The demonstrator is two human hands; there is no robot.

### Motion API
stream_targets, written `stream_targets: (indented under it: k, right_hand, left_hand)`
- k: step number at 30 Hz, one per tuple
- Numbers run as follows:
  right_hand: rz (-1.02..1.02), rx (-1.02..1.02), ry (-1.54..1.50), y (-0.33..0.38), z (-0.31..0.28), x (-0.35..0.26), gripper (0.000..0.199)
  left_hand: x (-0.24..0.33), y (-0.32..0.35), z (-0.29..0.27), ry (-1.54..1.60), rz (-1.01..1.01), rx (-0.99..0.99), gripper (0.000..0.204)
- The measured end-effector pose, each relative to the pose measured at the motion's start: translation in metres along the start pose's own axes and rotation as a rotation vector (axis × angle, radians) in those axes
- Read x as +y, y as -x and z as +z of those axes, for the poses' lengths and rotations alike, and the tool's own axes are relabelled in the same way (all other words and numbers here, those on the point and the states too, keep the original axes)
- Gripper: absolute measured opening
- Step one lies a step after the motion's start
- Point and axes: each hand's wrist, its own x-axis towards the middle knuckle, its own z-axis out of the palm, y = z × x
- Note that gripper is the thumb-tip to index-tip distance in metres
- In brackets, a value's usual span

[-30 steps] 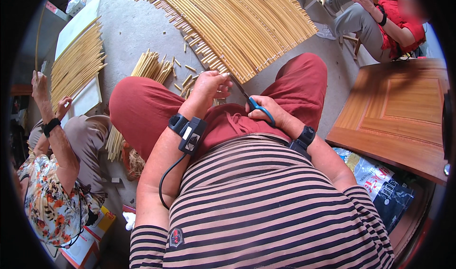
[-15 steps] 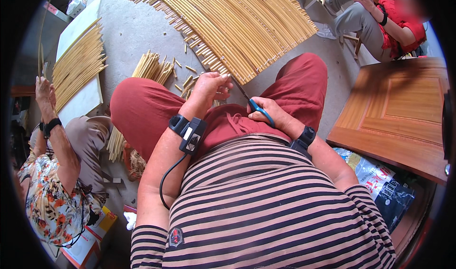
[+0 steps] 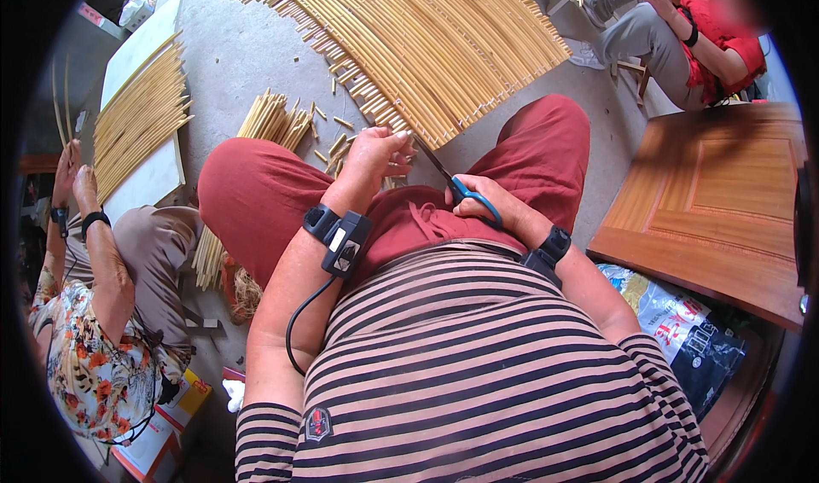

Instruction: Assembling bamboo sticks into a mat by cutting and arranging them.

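The blue-handled scissors (image 3: pixel 476 201) sit over the person's lap, between the knees, dark blades angled toward the near edge of a slatted mat (image 3: pixel 426 52). The right hand (image 3: pixel 508 200) is closed around their handles. The left hand (image 3: pixel 375 154), fingers curled, is beside the blade tips; whether it pinches anything one cannot tell. Short stick pieces (image 3: pixel 344 125) and a stick bundle (image 3: pixel 271 121) lie on the floor (image 3: pixel 235 48) nearby. Farther left, a co-worker in a floral shirt (image 3: pixel 98 359) raises thin strips (image 3: pixel 61 107).
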Motion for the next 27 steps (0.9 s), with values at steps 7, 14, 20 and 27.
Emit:
stream_targets:
  k: [7,14,20,27]
  right_hand:
    - [0.010,0.037,-0.011,-0.006,0.005,-0.004,0.018]
    - [0.060,0.046,-0.048,-0.010,0.006,0.000,0.018]
    - [0.002,0.065,0.004,-0.010,0.006,0.002,0.017]
    - [-0.075,0.103,0.075,-0.010,0.004,0.005,0.014]
  left_hand:
    - [0.002,0.003,0.001,0.001,-0.002,-0.017,0.012]
    - [0.003,0.003,0.000,0.002,0.003,-0.039,0.012]
    - [0.003,0.004,-0.001,-0.034,0.003,-0.034,0.014]
    - [0.002,0.004,-0.001,-0.018,-0.004,-0.049,0.015]
